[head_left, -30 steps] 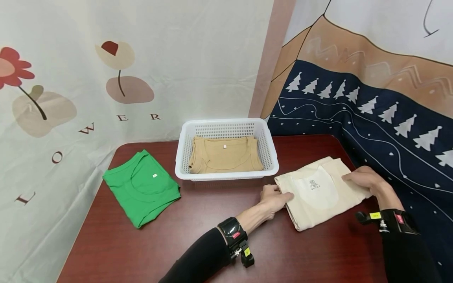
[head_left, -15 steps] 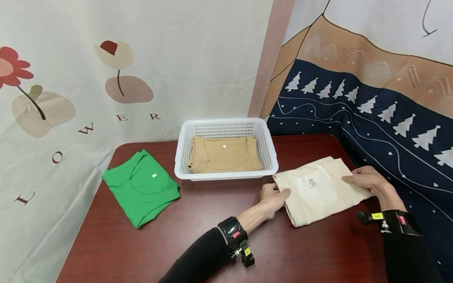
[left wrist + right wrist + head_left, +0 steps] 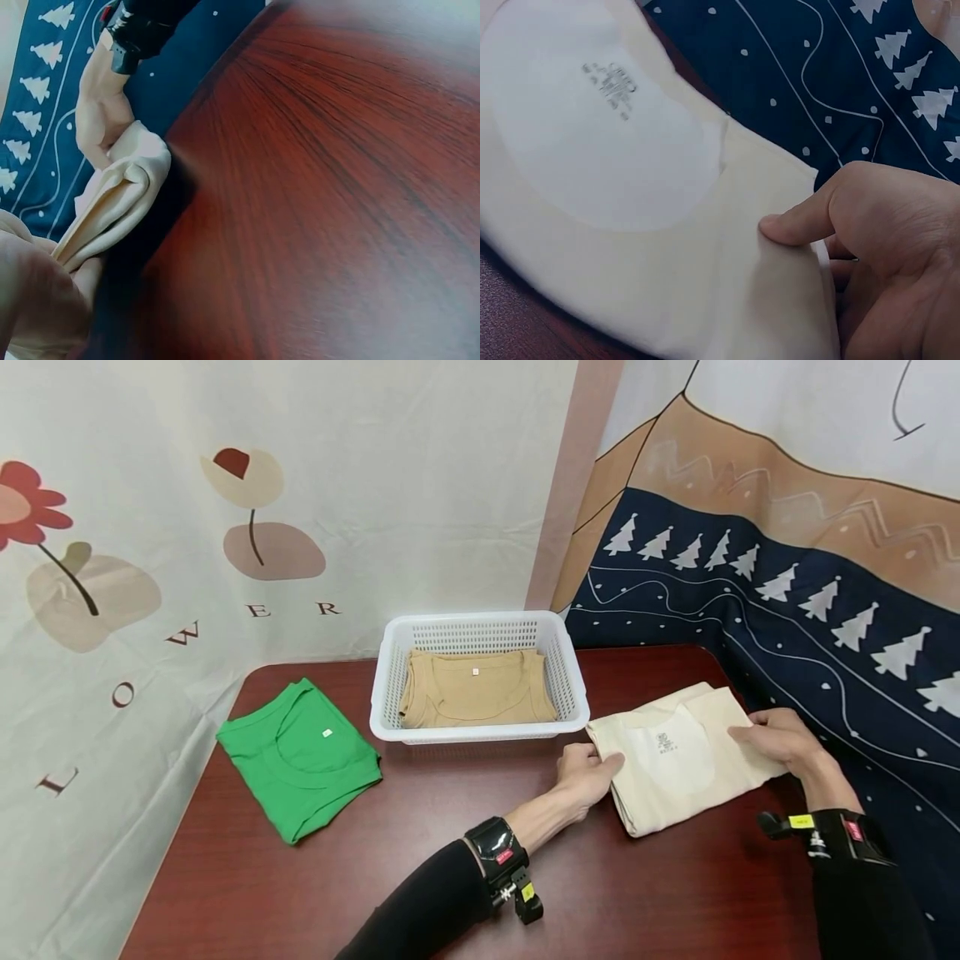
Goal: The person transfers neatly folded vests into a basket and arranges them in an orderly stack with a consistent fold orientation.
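Observation:
A folded cream shirt (image 3: 697, 768) is held between both hands at the right of the table, its white neck panel with small dark print facing up. My left hand (image 3: 588, 779) pinches its left edge, thumb on top and fingers beneath. At the opposite edge my right hand (image 3: 783, 742) grips the cloth the same way; the right wrist view shows that thumb (image 3: 784, 229) pressed on the top layer. Seen from the left wrist, the folded layers of the shirt (image 3: 120, 202) stand off the tabletop, with a dark shadow under them.
A white perforated basket (image 3: 480, 734) stands at the back middle, with a folded tan shirt (image 3: 480, 693) in it. To the left a folded green shirt (image 3: 303, 760) lies on the dark red table (image 3: 375, 877). Printed curtains (image 3: 450, 485) hang behind and to the right.
The cream shirt shifts slightly and its near edge rises a little, both hands keeping hold of it. Basket, tan shirt and green shirt stay where they were.

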The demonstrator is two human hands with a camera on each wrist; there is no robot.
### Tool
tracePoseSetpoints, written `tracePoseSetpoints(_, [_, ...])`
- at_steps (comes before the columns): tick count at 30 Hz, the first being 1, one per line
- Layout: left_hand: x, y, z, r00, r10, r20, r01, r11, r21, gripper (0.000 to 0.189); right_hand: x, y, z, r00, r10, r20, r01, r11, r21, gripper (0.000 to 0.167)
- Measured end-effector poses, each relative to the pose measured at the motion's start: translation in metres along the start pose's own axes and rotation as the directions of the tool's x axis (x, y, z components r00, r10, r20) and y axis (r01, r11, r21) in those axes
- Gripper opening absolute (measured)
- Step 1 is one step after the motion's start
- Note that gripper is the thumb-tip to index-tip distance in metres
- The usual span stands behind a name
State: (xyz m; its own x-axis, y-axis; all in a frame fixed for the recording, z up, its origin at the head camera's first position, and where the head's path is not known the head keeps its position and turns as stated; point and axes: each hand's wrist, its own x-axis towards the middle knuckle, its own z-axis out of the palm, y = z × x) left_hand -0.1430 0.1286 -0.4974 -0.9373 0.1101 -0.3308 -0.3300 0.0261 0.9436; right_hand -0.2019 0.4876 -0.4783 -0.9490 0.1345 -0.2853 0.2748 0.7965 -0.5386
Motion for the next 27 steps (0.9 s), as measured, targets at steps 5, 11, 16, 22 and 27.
tracePoseSetpoints(5, [-0.003, 0.012, 0.004, 1.0, 0.025, -0.011, -0.025, 1.0, 0.01, 0.013, 0.0, 0.003, -0.001, 1.0, 0.011, -0.027, -0.011, 1.0, 0.019, 0.066])
tracePoseSetpoints(11, [-0.006, 0.021, 0.004, 0.997, 0.072, 0.022, -0.072, 0.997, -0.011, 0.011, 0.0, 0.003, -0.004, 0.999, 0.017, -0.047, -0.016, 0.999, 0.032, 0.071])
tracePoseSetpoints(16, [-0.009, 0.029, 0.001, 0.99, 0.129, 0.054, -0.127, 0.991, -0.029, 0.015, 0.001, 0.001, -0.006, 0.996, 0.014, -0.085, -0.009, 0.998, 0.057, 0.074])
tracePoseSetpoints(22, [-0.014, 0.042, -0.003, 0.974, 0.203, 0.098, -0.201, 0.979, -0.03, 0.017, 0.0, -0.005, -0.013, 0.995, 0.018, -0.097, -0.007, 0.994, 0.113, 0.08])
tracePoseSetpoints(27, [-0.017, 0.054, -0.007, 0.961, 0.251, 0.111, -0.249, 0.968, -0.033, 0.017, -0.001, -0.013, -0.015, 0.992, 0.0, -0.128, 0.019, 0.989, 0.149, 0.077])
